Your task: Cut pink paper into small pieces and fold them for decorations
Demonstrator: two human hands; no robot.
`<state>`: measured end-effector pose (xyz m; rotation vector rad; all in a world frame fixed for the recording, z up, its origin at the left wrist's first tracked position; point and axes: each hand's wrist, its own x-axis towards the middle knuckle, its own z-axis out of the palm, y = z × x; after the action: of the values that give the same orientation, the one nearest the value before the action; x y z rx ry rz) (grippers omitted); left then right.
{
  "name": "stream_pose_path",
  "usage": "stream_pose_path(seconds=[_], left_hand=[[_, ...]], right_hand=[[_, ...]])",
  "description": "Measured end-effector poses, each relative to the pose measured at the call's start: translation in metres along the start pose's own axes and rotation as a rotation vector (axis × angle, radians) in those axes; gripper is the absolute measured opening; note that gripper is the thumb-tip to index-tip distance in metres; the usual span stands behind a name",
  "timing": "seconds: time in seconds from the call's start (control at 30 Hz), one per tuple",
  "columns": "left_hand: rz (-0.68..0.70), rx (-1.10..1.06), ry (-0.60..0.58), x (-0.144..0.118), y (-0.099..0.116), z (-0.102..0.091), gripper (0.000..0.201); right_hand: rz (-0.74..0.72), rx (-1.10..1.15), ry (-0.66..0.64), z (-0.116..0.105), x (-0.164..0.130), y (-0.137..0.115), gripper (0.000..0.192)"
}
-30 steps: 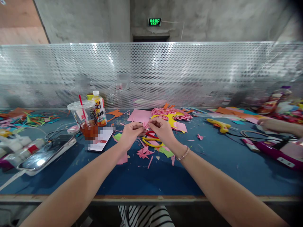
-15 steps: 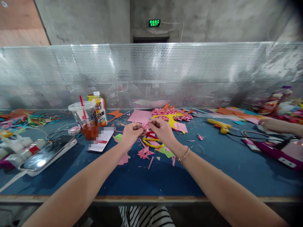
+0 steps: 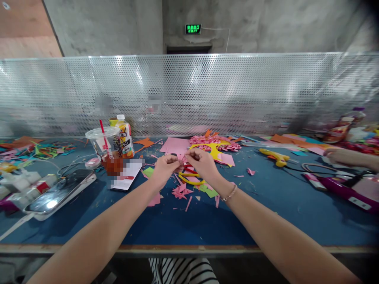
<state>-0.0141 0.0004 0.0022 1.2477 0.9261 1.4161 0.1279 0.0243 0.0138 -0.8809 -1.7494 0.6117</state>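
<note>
A: What do the two hands hold at centre?

B: The left hand [image 3: 164, 167] and the right hand [image 3: 200, 162] meet above the blue counter [image 3: 266, 205]. Between their fingertips sits a small pink paper piece [image 3: 181, 158], raised just off the surface. Each grip is pressed together, pinching that piece from its own side. Most of the paper is covered by the fingers, so its shape cannot be told.

A: What lies beneath the hands?

B: Scissors with red and yellow handles [image 3: 189, 176], partly hidden by the right hand. Just nearer lie a folded pink star shape [image 3: 180, 191] and loose pink and green paper scraps [image 3: 209, 191].

A: And behind them?

B: A flat pink sheet [image 3: 174, 144], then a pink fringed flower [image 3: 207, 140] beside a yellow cut-out [image 3: 214, 149], whose outline is partly covered.

A: The left part of the counter?

B: A clear plastic cup [image 3: 105, 148] with a red straw, its lower half blurred, a juice bottle [image 3: 124, 136] just behind it, a white card [image 3: 127, 175] with a blurred patch, and a phone [image 3: 60, 193] lying flat.

A: The right part?

B: A yellow glue gun [image 3: 274, 156], well apart from the hands. Another person's hand [image 3: 340, 156] rests near the edge, the arm cut off by the frame. A magenta tool [image 3: 343, 189] is darkened and hard to make out.
</note>
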Motion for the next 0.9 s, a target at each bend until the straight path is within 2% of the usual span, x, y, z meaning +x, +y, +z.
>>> stream_pose_path(seconds=[0.17, 0.27, 0.37, 0.57, 0.77, 0.9], left_hand=[[0.021, 0.032, 0.014, 0.002, 0.000, 0.000, 0.015], [0.036, 0.055, -0.010, 0.002, -0.002, -0.002, 0.013], [0.056, 0.078, -0.046, 0.003, -0.004, -0.003, 0.013], [0.071, 0.040, -0.115, 0.001, -0.001, -0.002, 0.020], [0.096, 0.026, -0.091, 0.000, -0.001, -0.001, 0.020], [0.066, -0.035, -0.088, 0.000, -0.002, -0.002, 0.022]], right_hand=[[0.049, 0.057, 0.018, 0.001, 0.001, 0.000, 0.016], [0.034, 0.069, -0.064, 0.003, 0.001, 0.002, 0.020], [-0.017, -0.025, -0.114, 0.004, 0.002, 0.007, 0.020], [-0.001, -0.003, -0.045, 0.003, 0.004, 0.015, 0.020], [0.012, -0.027, -0.013, 0.001, 0.004, 0.013, 0.019], [0.029, -0.019, -0.017, 0.001, 0.003, 0.011, 0.021]])
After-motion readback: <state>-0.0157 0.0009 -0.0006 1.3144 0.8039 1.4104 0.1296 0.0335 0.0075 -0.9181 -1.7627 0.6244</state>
